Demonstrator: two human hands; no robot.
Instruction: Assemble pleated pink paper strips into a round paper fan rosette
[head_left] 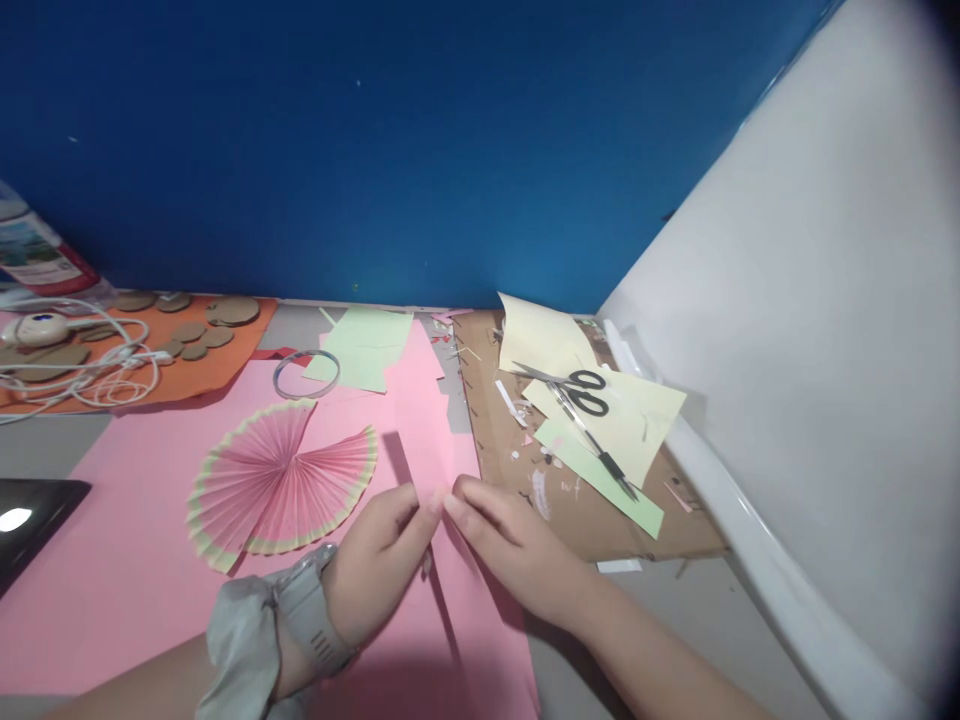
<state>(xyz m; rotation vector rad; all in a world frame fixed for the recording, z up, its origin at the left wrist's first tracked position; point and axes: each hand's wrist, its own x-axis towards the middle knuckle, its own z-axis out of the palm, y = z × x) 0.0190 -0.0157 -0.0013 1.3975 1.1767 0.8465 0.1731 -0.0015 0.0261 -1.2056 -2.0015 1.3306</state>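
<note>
My left hand (375,560), with a grey watch and a scrunchie at the wrist, pinches pink paper (426,405) between thumb and fingers. My right hand (521,550) grips the same paper right beside it, and the fingertips of both hands meet. A narrow dark strip, perhaps a gap or shadow, runs under the left fingers. Left of my hands lies a pleated paper fan (247,475), pink with a pale green rim and an open wedge. Behind the fan lies a thin ring (279,375), possibly a tape roll.
Black-handled scissors (589,405) and a pen (611,465) lie on cream paper (652,410) over cardboard (502,460) at right. Orange paper (225,365) with cardboard pieces, white earphones (41,330) and a bottle (37,250) sit left. A black device (37,520) is nearer.
</note>
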